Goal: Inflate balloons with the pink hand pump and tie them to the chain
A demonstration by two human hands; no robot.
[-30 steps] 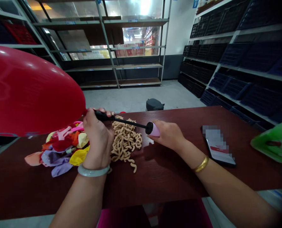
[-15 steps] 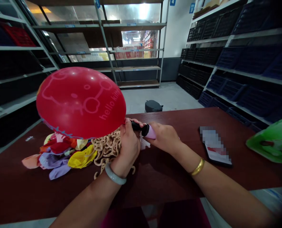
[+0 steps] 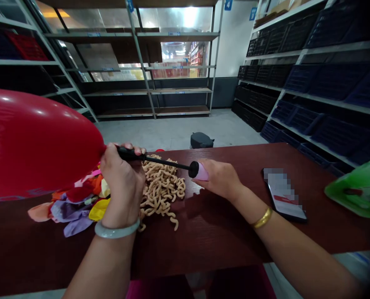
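A big inflated red balloon [image 3: 32, 141] fills the left side, its neck at my left hand [image 3: 122, 182]. That hand is closed around the black nozzle end of a hand pump [image 3: 160, 161] and the balloon's neck. My right hand [image 3: 219, 178] grips the pump's pink body, and the thin black rod is drawn out between the two hands. Both hands hover over the dark red-brown table [image 3: 203, 232].
A heap of limp coloured balloons [image 3: 75, 203] and a pile of curly tan ribbon [image 3: 161, 189] lie under my left hand. A phone [image 3: 283, 195] lies at right, a green balloon [image 3: 358, 189] at the far right edge. Metal shelving surrounds the room; a dark object [image 3: 202, 140] sits on the floor.
Half a second ago the pump was pushed together with the hands close; now the hands are apart and the rod is extended. The balloon has swung back to the left.
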